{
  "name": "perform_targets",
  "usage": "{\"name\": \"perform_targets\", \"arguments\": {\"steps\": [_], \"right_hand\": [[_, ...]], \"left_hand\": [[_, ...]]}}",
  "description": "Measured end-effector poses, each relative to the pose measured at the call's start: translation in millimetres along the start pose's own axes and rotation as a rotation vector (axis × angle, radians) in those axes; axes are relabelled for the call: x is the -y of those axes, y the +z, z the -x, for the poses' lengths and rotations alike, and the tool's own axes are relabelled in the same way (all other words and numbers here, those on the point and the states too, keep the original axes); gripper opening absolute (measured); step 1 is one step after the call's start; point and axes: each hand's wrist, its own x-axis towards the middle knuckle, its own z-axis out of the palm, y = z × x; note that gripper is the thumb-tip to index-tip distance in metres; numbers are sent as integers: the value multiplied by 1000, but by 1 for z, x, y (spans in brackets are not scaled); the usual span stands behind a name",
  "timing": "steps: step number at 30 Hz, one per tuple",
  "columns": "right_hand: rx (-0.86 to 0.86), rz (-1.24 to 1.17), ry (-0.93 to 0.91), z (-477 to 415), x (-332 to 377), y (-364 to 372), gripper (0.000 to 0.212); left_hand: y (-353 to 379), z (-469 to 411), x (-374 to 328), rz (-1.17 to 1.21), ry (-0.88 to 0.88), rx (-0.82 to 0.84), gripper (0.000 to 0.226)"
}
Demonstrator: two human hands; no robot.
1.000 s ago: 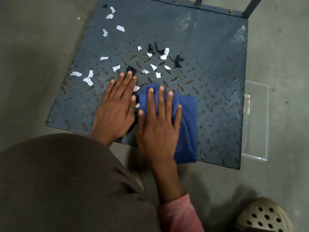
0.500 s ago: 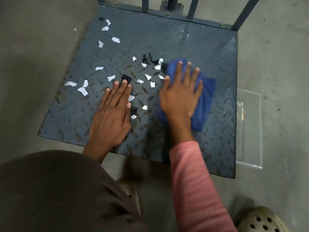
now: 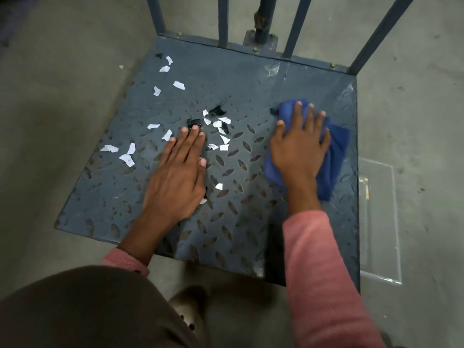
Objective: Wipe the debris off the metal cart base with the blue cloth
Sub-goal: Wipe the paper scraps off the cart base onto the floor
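Observation:
The grey metal cart base (image 3: 238, 237) with a raised tread pattern lies on the floor in front of me. White paper scraps (image 3: 178, 85) and black bits (image 3: 218, 111) are scattered over its left and middle parts. My right hand (image 3: 300, 149) presses flat on the folded blue cloth (image 3: 334, 156) at the right side of the base. My left hand (image 3: 179, 177) rests flat on the bare metal, fingers together, fingertips touching a black scrap (image 3: 193, 122). A few scraps lie right beside its thumb.
Upright metal bars (image 3: 223, 20) rise from the far edge of the base. A clear plastic sheet (image 3: 379, 222) lies on the concrete floor just right of the base. My shoe (image 3: 188, 307) stands near the front edge.
My right hand slid the blue cloth from the front middle of the base up and across to the right side. My left hand stayed flat in place.

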Motion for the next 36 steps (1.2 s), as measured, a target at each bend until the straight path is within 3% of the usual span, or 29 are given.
{"name": "perform_targets", "arguments": {"steps": [6, 8, 12, 17, 23, 25, 29, 31, 34, 36], "right_hand": [[112, -49, -433, 19, 62, 18, 58], [54, -147, -383, 29, 45, 13, 54], [-68, -148, -85, 5, 5, 2, 53], [-27, -29, -82, -38, 14, 5, 58], [178, -58, -598, -23, 51, 14, 56], [124, -142, -546, -29, 34, 12, 54], [-5, -98, -232, -54, 19, 11, 56], [45, -20, -349, -54, 37, 16, 58], [206, -94, -736, -54, 55, 20, 55], [242, -207, -752, -60, 52, 21, 52]], "left_hand": [[1, -1, 1, 37, 15, -39, 57], [1, -1, 1, 54, 16, -37, 57], [0, 0, 0, 52, -15, -18, 57], [1, -1, -1, 41, -27, -11, 58], [4, 0, 1, 64, -10, -56, 57], [4, 0, 2, 74, -10, -57, 56], [4, -1, 0, 68, -27, -52, 58], [4, -1, -1, 65, -31, -58, 58], [3, -2, 0, 66, -32, -59, 58], [4, -2, 0, 75, -29, -55, 58]]}}
